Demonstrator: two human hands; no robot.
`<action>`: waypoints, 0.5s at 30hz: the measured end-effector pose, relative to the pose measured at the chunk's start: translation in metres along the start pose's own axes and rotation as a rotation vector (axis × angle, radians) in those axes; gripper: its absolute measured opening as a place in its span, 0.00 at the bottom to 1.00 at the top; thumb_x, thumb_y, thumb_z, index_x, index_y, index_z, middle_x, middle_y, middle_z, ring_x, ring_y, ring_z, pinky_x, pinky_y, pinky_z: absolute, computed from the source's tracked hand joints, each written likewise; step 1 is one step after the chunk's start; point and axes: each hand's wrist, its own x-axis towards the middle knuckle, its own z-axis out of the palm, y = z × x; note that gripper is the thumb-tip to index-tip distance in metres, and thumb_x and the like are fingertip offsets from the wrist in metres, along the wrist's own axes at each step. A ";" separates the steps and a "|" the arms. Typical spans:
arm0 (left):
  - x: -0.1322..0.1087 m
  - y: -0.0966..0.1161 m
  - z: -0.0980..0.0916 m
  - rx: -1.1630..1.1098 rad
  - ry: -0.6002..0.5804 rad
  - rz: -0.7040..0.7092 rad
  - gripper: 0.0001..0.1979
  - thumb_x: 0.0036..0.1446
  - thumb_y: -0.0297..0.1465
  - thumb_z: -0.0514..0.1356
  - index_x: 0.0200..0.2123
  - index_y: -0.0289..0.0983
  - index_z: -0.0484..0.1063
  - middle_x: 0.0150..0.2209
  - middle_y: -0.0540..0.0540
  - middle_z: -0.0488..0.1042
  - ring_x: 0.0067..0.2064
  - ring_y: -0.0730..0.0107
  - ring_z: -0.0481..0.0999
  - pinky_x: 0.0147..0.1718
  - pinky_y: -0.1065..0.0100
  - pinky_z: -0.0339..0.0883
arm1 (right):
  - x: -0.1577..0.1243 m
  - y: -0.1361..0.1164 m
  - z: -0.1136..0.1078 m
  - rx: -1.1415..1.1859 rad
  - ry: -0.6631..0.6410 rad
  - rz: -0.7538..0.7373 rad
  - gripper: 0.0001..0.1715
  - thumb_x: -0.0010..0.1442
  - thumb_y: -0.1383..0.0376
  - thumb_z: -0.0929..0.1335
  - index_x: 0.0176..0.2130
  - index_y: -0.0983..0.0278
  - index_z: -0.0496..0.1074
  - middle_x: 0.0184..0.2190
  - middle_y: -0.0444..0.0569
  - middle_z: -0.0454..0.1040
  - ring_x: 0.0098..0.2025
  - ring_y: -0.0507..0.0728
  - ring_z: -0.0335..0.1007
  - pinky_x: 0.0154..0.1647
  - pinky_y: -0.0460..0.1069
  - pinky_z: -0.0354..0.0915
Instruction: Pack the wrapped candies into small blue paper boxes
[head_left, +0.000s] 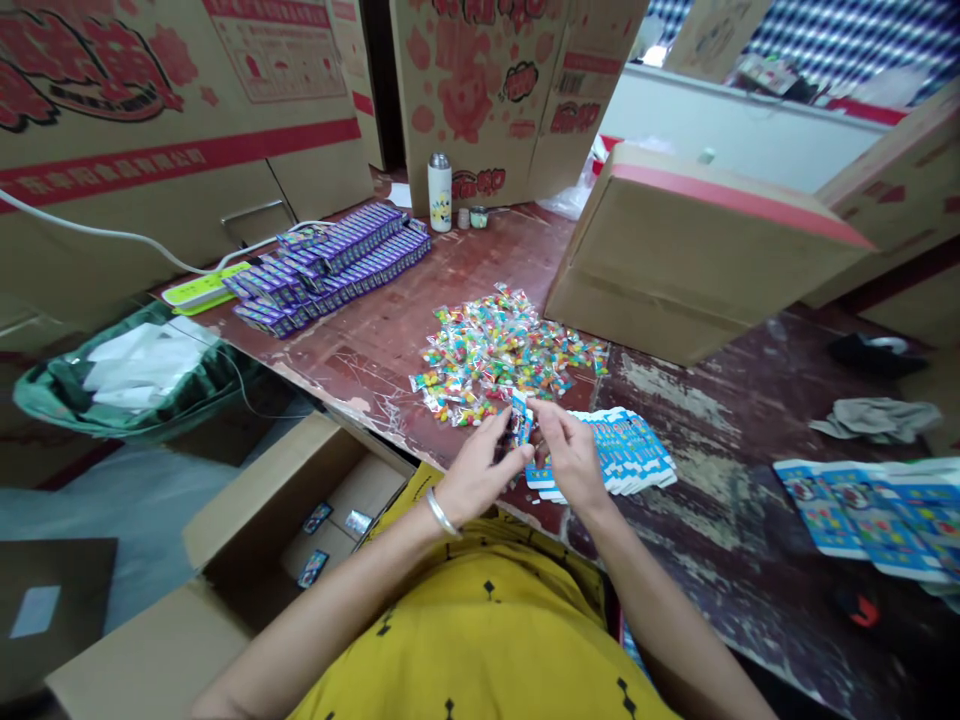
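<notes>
Both hands meet over the table's front edge, around a small blue-and-white carton [521, 418]. My left hand [474, 472], with a silver bangle at the wrist, has its fingers closed on the carton's left side. From the right, my right hand [570, 455] pinches the same carton near its top; the fingers partly hide it. Just beyond lies a loose pile of small clear packets of colourful candy [502, 345]. Flat blue printed cartons [630, 450] are fanned out beside and under my right hand.
Purple small boxes [330, 265] are stacked at the back left, near a green power strip [206, 290]. A white bottle [440, 192] stands behind. A cardboard box [697, 250] leans at right; more flat cartons [870, 510] lie far right. An open carton [262, 520] below holds several small boxes.
</notes>
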 end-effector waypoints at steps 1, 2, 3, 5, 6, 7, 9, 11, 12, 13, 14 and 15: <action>0.001 0.000 -0.005 -0.115 -0.054 -0.009 0.28 0.58 0.39 0.59 0.61 0.37 0.63 0.58 0.38 0.68 0.59 0.54 0.67 0.60 0.52 0.57 | -0.004 -0.001 -0.001 0.003 -0.070 -0.009 0.21 0.63 0.51 0.63 0.47 0.61 0.72 0.24 0.43 0.68 0.21 0.51 0.60 0.21 0.47 0.59; 0.001 0.001 -0.011 -0.227 -0.114 -0.020 0.27 0.59 0.39 0.59 0.59 0.38 0.65 0.56 0.39 0.70 0.58 0.54 0.68 0.59 0.52 0.58 | -0.006 -0.001 -0.003 0.007 -0.129 -0.023 0.22 0.63 0.52 0.64 0.51 0.60 0.71 0.25 0.42 0.69 0.21 0.51 0.61 0.22 0.47 0.60; 0.000 0.001 -0.016 -0.324 -0.175 -0.034 0.25 0.58 0.40 0.59 0.58 0.38 0.67 0.54 0.40 0.72 0.56 0.55 0.69 0.58 0.53 0.60 | -0.008 -0.002 -0.005 0.008 -0.179 -0.037 0.23 0.62 0.53 0.65 0.53 0.60 0.70 0.25 0.42 0.69 0.22 0.51 0.62 0.23 0.47 0.61; -0.004 0.003 -0.023 -0.463 -0.280 -0.076 0.23 0.58 0.41 0.60 0.55 0.38 0.70 0.49 0.41 0.75 0.51 0.56 0.73 0.54 0.55 0.65 | -0.008 -0.005 -0.011 0.001 -0.250 -0.045 0.24 0.58 0.54 0.69 0.52 0.60 0.70 0.24 0.41 0.69 0.22 0.50 0.65 0.24 0.46 0.62; -0.007 0.004 -0.026 -0.506 -0.323 -0.104 0.23 0.58 0.41 0.60 0.55 0.39 0.70 0.47 0.41 0.75 0.49 0.57 0.74 0.51 0.55 0.67 | -0.007 -0.008 -0.015 -0.004 -0.293 -0.032 0.22 0.56 0.55 0.71 0.49 0.61 0.71 0.24 0.40 0.70 0.22 0.50 0.65 0.24 0.46 0.63; -0.010 0.005 -0.028 -0.531 -0.369 -0.130 0.24 0.57 0.42 0.60 0.55 0.39 0.70 0.46 0.41 0.75 0.47 0.58 0.75 0.49 0.56 0.68 | -0.005 -0.010 -0.020 -0.006 -0.350 -0.006 0.21 0.55 0.55 0.72 0.46 0.61 0.71 0.22 0.40 0.70 0.21 0.50 0.66 0.23 0.45 0.63; -0.017 0.005 -0.029 -0.517 -0.457 -0.147 0.24 0.57 0.43 0.60 0.54 0.39 0.71 0.44 0.42 0.75 0.47 0.58 0.74 0.48 0.57 0.68 | -0.001 -0.017 -0.029 0.005 -0.507 0.080 0.17 0.53 0.55 0.72 0.41 0.61 0.71 0.21 0.39 0.72 0.19 0.49 0.66 0.19 0.44 0.62; -0.021 0.004 -0.029 -0.466 -0.501 -0.140 0.22 0.57 0.43 0.60 0.51 0.38 0.73 0.42 0.43 0.76 0.44 0.60 0.74 0.45 0.60 0.69 | 0.002 -0.022 -0.037 0.013 -0.719 0.183 0.15 0.53 0.54 0.72 0.37 0.62 0.72 0.20 0.40 0.73 0.17 0.49 0.66 0.16 0.43 0.61; -0.022 0.003 -0.029 -0.453 -0.495 -0.140 0.21 0.57 0.43 0.60 0.49 0.38 0.74 0.40 0.43 0.76 0.41 0.62 0.74 0.42 0.63 0.69 | 0.004 -0.024 -0.039 0.008 -0.813 0.226 0.15 0.53 0.54 0.72 0.36 0.62 0.73 0.20 0.41 0.74 0.16 0.50 0.66 0.16 0.43 0.62; -0.022 0.001 -0.028 -0.450 -0.470 -0.143 0.20 0.58 0.43 0.59 0.48 0.37 0.74 0.38 0.44 0.76 0.38 0.64 0.74 0.39 0.66 0.69 | 0.005 -0.025 -0.041 0.005 -0.866 0.252 0.15 0.53 0.54 0.72 0.36 0.62 0.73 0.20 0.42 0.74 0.16 0.50 0.66 0.15 0.43 0.62; -0.022 -0.001 -0.028 -0.454 -0.429 -0.148 0.19 0.58 0.43 0.59 0.48 0.37 0.74 0.37 0.45 0.75 0.37 0.66 0.73 0.37 0.68 0.68 | 0.005 -0.025 -0.042 0.014 -0.851 0.257 0.16 0.54 0.54 0.72 0.36 0.63 0.74 0.20 0.42 0.75 0.15 0.50 0.66 0.15 0.44 0.62; -0.021 -0.002 -0.027 -0.464 -0.375 -0.149 0.19 0.58 0.42 0.59 0.48 0.36 0.74 0.37 0.45 0.75 0.36 0.68 0.72 0.36 0.70 0.67 | 0.005 -0.023 -0.041 0.036 -0.761 0.239 0.16 0.55 0.54 0.71 0.38 0.63 0.74 0.20 0.41 0.74 0.15 0.50 0.66 0.15 0.44 0.62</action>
